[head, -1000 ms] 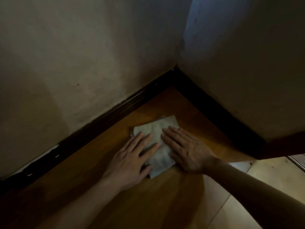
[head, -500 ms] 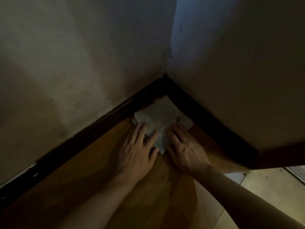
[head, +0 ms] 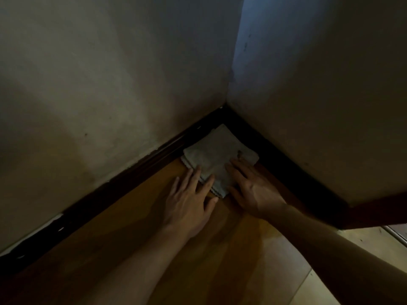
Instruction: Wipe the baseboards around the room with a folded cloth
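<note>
Floor [head: 154, 249]: orange-brown wood, paler section [head: 286, 271] at lower right | on it: one folded pale-grey cloth [head: 215, 155], in the corner, edges against both dark baseboards [head: 132, 179] | left hand [head: 191, 203], right hand [head: 253, 188]: flat, fingers on the cloth's near edges

Looks like a corner of a room at home: two plain, scuffed plaster walls [head: 110, 84] meeting at upper centre, a dark baseboard [head: 132, 179] running along their foot, warm wooden floor [head: 132, 249] filling the lower left, paler tiles [head: 365, 243] at lower right beyond the wall's end.
</note>
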Demonstrator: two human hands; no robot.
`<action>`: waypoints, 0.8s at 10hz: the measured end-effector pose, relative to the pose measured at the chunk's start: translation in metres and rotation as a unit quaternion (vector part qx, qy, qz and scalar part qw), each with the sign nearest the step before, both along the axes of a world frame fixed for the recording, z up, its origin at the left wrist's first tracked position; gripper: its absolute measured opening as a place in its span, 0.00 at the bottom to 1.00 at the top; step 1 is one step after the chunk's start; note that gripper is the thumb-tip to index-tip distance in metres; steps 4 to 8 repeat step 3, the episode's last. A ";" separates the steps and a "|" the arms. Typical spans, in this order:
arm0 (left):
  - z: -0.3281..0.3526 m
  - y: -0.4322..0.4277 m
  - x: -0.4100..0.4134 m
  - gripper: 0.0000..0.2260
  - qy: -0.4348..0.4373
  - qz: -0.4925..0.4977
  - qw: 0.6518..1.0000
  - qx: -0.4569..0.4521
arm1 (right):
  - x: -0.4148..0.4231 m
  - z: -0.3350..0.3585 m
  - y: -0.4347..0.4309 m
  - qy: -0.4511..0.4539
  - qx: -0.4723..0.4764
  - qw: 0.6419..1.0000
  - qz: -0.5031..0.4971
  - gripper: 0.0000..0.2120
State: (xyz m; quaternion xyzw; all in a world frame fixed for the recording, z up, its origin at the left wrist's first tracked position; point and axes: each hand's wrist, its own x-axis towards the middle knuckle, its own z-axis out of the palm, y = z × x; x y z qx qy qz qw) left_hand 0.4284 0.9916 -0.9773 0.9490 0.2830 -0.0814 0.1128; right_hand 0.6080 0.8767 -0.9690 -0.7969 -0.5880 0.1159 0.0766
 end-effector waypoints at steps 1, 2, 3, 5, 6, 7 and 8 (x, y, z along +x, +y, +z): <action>0.010 -0.004 -0.002 0.28 0.009 0.001 1.000 0.000 | -0.002 0.006 0.001 -0.002 -0.007 1.000 -0.008 0.29; 0.025 -0.003 -0.008 0.29 -0.006 -0.007 1.000 0.020 | -0.010 0.018 -0.001 -0.033 0.016 0.999 -0.018 0.28; 0.042 -0.001 -0.022 0.29 -0.023 0.007 0.998 0.059 | -0.030 0.035 -0.002 -0.079 0.064 0.994 -0.030 0.23; 0.042 -0.001 -0.022 0.29 -0.023 0.007 0.998 0.059 | -0.030 0.035 -0.002 -0.079 0.064 0.994 -0.030 0.23; 0.042 -0.001 -0.022 0.29 -0.023 0.007 0.998 0.059 | -0.030 0.035 -0.002 -0.079 0.064 0.994 -0.030 0.23; 0.042 -0.001 -0.022 0.29 -0.023 0.007 0.998 0.059 | -0.030 0.035 -0.002 -0.079 0.064 0.994 -0.030 0.23; 0.042 -0.001 -0.022 0.29 -0.023 0.007 0.998 0.059 | -0.030 0.035 -0.002 -0.079 0.064 0.994 -0.030 0.23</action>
